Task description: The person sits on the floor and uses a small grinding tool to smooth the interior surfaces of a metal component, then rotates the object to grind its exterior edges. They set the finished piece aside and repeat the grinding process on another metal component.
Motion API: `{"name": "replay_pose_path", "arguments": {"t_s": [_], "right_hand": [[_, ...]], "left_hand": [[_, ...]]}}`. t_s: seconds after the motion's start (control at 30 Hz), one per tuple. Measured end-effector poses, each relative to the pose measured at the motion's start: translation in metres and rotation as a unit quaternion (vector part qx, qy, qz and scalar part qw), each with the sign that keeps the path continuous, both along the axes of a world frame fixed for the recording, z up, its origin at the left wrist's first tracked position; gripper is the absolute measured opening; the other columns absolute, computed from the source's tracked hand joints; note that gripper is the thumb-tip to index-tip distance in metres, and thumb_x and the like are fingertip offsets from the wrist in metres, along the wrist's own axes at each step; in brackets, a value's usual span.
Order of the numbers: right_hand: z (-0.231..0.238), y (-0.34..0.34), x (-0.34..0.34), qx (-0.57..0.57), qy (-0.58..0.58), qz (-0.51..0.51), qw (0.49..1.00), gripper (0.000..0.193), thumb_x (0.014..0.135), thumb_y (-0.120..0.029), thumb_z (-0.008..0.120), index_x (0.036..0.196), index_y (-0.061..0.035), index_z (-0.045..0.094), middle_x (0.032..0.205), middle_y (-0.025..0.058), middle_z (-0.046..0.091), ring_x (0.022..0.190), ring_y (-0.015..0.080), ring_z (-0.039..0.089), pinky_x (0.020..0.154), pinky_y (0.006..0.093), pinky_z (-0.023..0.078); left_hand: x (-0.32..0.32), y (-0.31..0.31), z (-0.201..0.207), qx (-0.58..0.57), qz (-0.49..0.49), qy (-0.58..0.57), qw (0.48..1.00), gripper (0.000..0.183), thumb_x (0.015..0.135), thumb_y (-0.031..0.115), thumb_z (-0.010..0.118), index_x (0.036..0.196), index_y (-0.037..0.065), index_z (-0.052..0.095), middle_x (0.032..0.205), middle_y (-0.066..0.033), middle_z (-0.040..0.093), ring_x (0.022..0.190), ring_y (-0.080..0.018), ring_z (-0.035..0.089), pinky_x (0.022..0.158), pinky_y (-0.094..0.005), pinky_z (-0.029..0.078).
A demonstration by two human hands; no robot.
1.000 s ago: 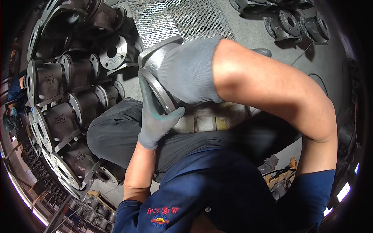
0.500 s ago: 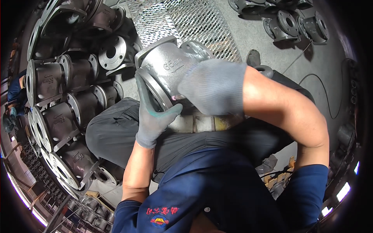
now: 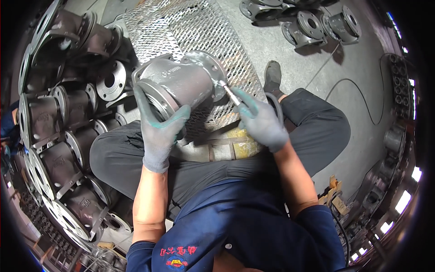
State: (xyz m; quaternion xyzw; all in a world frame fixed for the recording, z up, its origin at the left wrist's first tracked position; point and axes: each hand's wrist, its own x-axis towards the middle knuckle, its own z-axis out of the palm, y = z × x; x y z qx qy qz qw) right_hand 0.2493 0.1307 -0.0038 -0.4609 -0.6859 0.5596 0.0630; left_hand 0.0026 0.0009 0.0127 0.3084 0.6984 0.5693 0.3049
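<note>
A grey cast-iron flanged valve body (image 3: 183, 84) lies tilted in front of my lap, above a metal grating. My left hand (image 3: 162, 129), in a grey-green glove, grips its near-left round flange (image 3: 158, 97), thumb spread along the rim and fingers behind it. My right hand (image 3: 263, 118), gloved alike, is closed around a slim, pen-shaped die grinder (image 3: 231, 94). The grinder's tip meets or nearly touches the inner side of the far-right flange (image 3: 208, 65); exact contact is too small to tell. A dark hose (image 3: 277, 109) curves beside the right hand.
Stacked flanged castings (image 3: 61, 167) crowd the left side. Several more castings (image 3: 310, 27) stand on the concrete at the far right. Diamond-patterned metal grating (image 3: 158, 27) lies ahead, a yellowish block (image 3: 242, 145) before my lap. A thin cable (image 3: 358, 81) trails across the right floor.
My right hand has swung from the near-left flange to the far-right flange with the grinder. The valve body has turned, its raised marking now facing away. The whole view has shifted.
</note>
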Motion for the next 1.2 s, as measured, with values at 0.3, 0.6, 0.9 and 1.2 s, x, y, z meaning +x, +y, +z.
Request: {"name": "replay_pose_path", "arguments": {"t_s": [0.3, 0.6, 0.9, 1.2], "right_hand": [[-0.053, -0.009, -0.027, -0.025, 0.03, -0.06, 0.997, 0.053, 0.108, -0.013, 0.06, 0.161, -0.0141, 0.056, 0.134, 0.0236, 0.073, 0.116, 0.0394, 0.074, 0.102, 0.0436, 0.057], [-0.032, -0.023, -0.044, -0.148, 0.072, -0.152, 0.974, 0.052, 0.114, -0.002, 0.048, 0.166, -0.0119, 0.051, 0.107, 0.0046, 0.07, 0.082, 0.0091, 0.059, 0.076, 0.027, 0.055], [-0.074, -0.035, -0.033, -0.035, 0.029, -0.098, 0.994, 0.06, 0.11, 0.002, 0.052, 0.168, -0.0103, 0.046, 0.136, 0.0142, 0.071, 0.106, 0.0161, 0.069, 0.105, 0.0289, 0.054], [-0.106, -0.041, -0.039, 0.001, 0.057, -0.138, 0.989, 0.057, 0.106, -0.006, 0.059, 0.161, -0.013, 0.052, 0.103, 0.0198, 0.077, 0.095, 0.0357, 0.077, 0.091, 0.0438, 0.06]], "left_hand": [[0.015, 0.018, 0.012, -0.015, 0.041, -0.029, 0.999, 0.122, 0.082, 0.011, 0.09, 0.175, -0.009, 0.014, 0.151, -0.0193, 0.053, 0.128, -0.0245, 0.061, 0.107, -0.0346, 0.054], [0.013, 0.015, 0.001, -0.025, 0.033, 0.034, 0.999, 0.118, 0.086, 0.014, 0.091, 0.174, -0.01, 0.016, 0.158, -0.021, 0.049, 0.133, -0.0239, 0.058, 0.11, -0.0342, 0.052], [0.017, 0.021, 0.004, -0.026, 0.015, 0.037, 0.999, 0.117, 0.088, 0.009, 0.09, 0.174, -0.011, 0.013, 0.157, -0.021, 0.051, 0.131, -0.0219, 0.059, 0.107, -0.033, 0.053], [0.021, 0.028, 0.01, -0.008, 0.039, -0.02, 0.999, 0.117, 0.088, 0.008, 0.091, 0.174, -0.011, 0.013, 0.159, -0.0219, 0.049, 0.135, -0.0222, 0.055, 0.114, -0.0336, 0.048]]}}
